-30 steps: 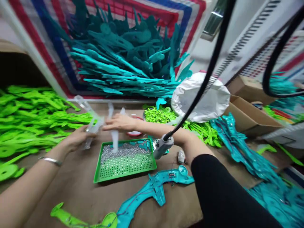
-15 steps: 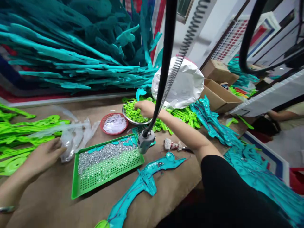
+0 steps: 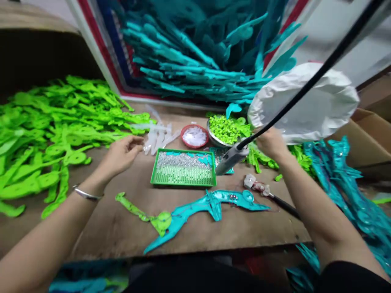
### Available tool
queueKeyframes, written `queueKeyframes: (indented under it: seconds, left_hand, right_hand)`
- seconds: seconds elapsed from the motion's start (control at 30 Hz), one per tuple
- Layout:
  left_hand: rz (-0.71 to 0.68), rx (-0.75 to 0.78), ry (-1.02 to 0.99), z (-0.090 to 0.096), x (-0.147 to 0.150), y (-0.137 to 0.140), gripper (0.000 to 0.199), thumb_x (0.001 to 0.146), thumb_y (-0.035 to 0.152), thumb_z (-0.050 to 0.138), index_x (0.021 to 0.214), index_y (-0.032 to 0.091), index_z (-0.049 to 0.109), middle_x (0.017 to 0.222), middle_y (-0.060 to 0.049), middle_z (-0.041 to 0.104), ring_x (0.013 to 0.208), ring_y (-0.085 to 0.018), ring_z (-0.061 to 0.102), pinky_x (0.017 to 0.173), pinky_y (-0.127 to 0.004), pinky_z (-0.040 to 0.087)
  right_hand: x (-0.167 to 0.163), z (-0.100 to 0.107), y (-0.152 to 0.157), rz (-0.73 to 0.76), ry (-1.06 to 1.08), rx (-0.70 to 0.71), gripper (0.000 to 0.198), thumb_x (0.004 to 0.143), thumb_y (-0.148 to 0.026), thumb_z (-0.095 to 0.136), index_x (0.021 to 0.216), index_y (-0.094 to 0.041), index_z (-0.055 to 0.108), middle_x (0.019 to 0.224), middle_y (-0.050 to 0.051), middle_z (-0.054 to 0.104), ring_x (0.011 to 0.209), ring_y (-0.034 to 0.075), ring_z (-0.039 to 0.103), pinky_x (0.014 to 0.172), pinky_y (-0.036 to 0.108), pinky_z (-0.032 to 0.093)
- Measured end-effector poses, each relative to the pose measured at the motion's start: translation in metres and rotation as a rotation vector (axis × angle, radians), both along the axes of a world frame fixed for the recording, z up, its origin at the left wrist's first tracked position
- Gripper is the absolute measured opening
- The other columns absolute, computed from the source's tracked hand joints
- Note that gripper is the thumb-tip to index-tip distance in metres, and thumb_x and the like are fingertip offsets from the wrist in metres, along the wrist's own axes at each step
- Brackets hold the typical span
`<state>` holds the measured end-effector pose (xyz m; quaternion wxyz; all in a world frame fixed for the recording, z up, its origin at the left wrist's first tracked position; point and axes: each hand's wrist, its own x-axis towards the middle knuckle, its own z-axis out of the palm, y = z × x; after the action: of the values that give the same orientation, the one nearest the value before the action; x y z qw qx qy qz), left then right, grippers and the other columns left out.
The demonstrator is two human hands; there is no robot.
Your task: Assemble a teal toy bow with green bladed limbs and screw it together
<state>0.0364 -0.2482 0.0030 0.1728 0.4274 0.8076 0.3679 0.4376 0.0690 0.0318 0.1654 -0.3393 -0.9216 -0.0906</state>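
Nearest, on the brown tabletop [image 3: 122,240], lies a wired teal-and-green shell [image 3: 189,209], probably light and stiff, best taken by its broad middle, clear of the fragile-looking wires. Farther off, the person's left hand [image 3: 124,154] is loosely open just beside translucent strips [image 3: 157,138], likely thin, slippery and easiest pinched at an edge. The right hand [image 3: 270,142] is above green parts [image 3: 259,156]; whether it grips any cannot be told. Behind stands a striped bin [image 3: 94,32] heaped with teal pieces [image 3: 189,67].
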Motion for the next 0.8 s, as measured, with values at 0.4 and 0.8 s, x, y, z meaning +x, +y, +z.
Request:
queueKeyframes:
  seconds: [0.4,0.8]
  left_hand:
    - [0.012,0.106,-0.687,-0.016,0.135,-0.149,0.032,0.083,0.044,0.066,0.1,0.017,0.066,0.087,-0.007,0.075,0.069,-0.017,0.068,0.06,-0.028,0.056]
    - [0.283,0.399,-0.984,-0.06,0.167,-0.209,0.036,0.08,0.03,0.076,0.114,0.02,0.066,0.109,-0.007,0.073,0.098,-0.017,0.071,0.082,-0.024,0.057]
  right_hand:
    - [-0.026,0.027,-0.273,0.518,0.021,-0.617,0.038,0.09,-0.041,0.063,0.127,-0.035,0.057,0.106,0.007,0.074,0.09,0.023,0.072,0.075,0.039,0.061]
    - [-0.145,-0.068,-0.382,0.671,0.23,-0.93,0.02,0.087,-0.03,0.071,0.097,-0.014,0.065,0.094,0.01,0.071,0.085,0.019,0.066,0.073,0.032,0.053]
